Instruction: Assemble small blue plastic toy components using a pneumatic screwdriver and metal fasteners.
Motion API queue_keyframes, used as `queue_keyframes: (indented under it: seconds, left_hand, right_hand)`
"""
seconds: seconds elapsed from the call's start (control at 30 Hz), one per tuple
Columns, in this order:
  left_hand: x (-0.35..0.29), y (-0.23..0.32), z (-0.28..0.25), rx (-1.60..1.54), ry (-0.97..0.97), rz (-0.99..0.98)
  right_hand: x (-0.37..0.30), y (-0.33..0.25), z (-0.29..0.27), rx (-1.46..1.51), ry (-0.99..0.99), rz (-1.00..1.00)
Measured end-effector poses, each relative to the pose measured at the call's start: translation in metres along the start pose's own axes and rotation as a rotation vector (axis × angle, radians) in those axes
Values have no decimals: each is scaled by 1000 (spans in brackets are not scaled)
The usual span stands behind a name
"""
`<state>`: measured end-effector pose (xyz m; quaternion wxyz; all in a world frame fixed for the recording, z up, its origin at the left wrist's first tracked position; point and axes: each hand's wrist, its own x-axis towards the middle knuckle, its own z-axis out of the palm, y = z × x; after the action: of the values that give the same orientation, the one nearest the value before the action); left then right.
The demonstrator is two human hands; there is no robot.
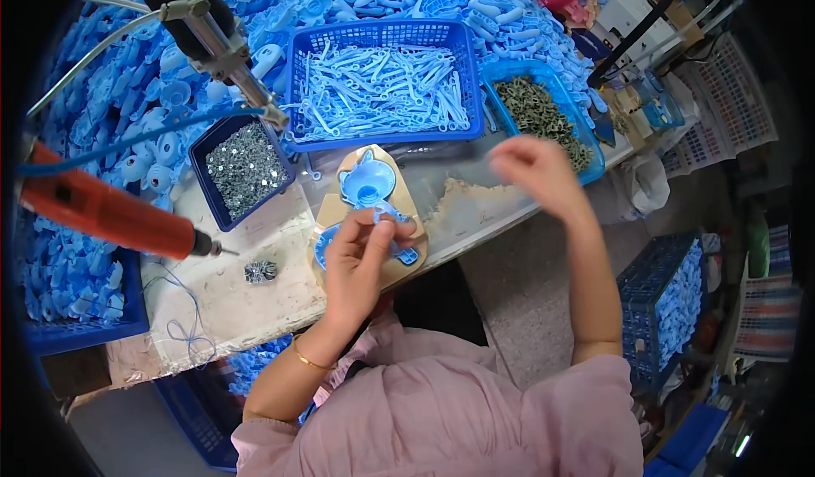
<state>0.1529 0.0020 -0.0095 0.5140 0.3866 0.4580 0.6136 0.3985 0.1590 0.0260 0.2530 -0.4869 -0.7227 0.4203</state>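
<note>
My left hand (361, 252) is closed in a pinch on a small light-blue plastic piece (390, 212), partly hidden by the fingers. Beneath it lies a tan, rounded fixture board (327, 214). On the board's far end sits a blue bowl-shaped plastic part (368, 178) with pointed ears, and other blue parts show beside my left hand. My right hand (543, 176) is raised at the near edge of a light-blue tray (598, 161) of small dark metal pieces (536, 110). Motion smears its fingers, so whether it holds anything cannot be made out.
An orange-red power screwdriver (106, 210) hangs at left, beside a metal stand (216, 40). A dark-blue tray (222, 221) holds small silver pieces. Behind, a blue basket (382, 27) contains light-blue plastic sticks. Blue parts heap up beyond; a filled crate (641, 282) stands lower right.
</note>
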Motion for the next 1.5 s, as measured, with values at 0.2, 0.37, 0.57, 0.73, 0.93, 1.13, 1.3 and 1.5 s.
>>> queue_keyframes:
  seconds: [0.2,0.37,0.57,0.73,0.93,1.13,1.3,1.5]
  left_hand:
    - [-5,4,-8,-17,-42,-68]
    - [-8,4,-14,-4,-110,-94]
    - [-11,6,-20,-18,-46,-87]
    - [-10,11,-22,29,-76,-89]
    - [-6,14,-28,280,-71,-44]
    - [-12,21,-32,231,-59,-89]
    - [-16,27,-33,264,-41,-85]
    - [-18,28,-33,303,-42,-65]
  right_hand:
    - [23,97,-65,-537,185,-3]
    - [32,111,-84,-348,171,-1]
    - [30,64,-75,264,151,214]
    - [29,37,-38,684,40,123]
    - [11,-33,36,472,-268,132]
    - [-4,-58,87,516,-490,91]
    - [-7,-53,110,190,-278,-260]
    - [-13,-69,109,528,-464,163]
